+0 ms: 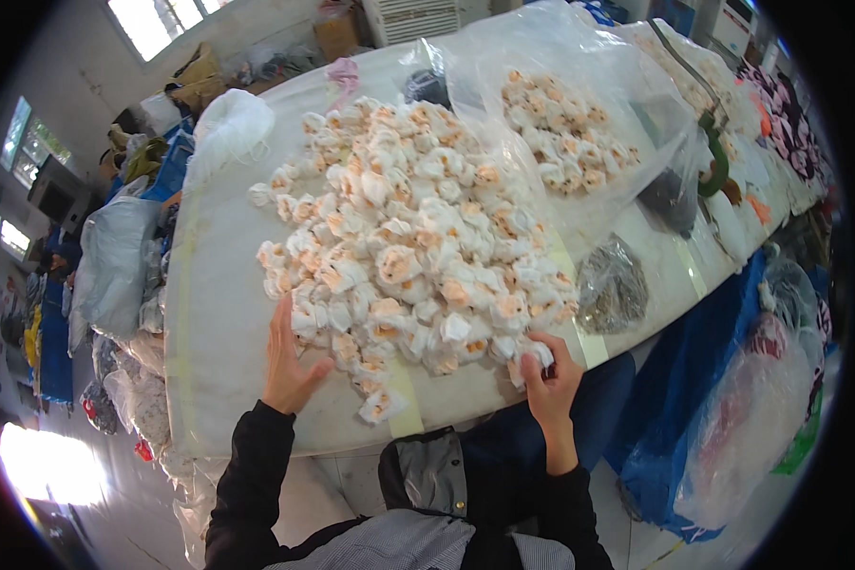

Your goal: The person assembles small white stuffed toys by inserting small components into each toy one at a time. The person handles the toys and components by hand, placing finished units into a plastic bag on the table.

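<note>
Peach-and-white bundles [399, 261] lie heaped on the pale table [217, 294]. The right hand [556, 385], in contact, pinches a white bundle [542, 352] at their near right edge; the left hand [293, 369], thumb spread from fingers, borders their left side. The heap extends forward between both.

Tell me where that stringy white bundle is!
In the head view, the stringy white bundle sits at the far left corner of the table, left of the pile of whitish puffs, with a pink cloth to its right.
</note>
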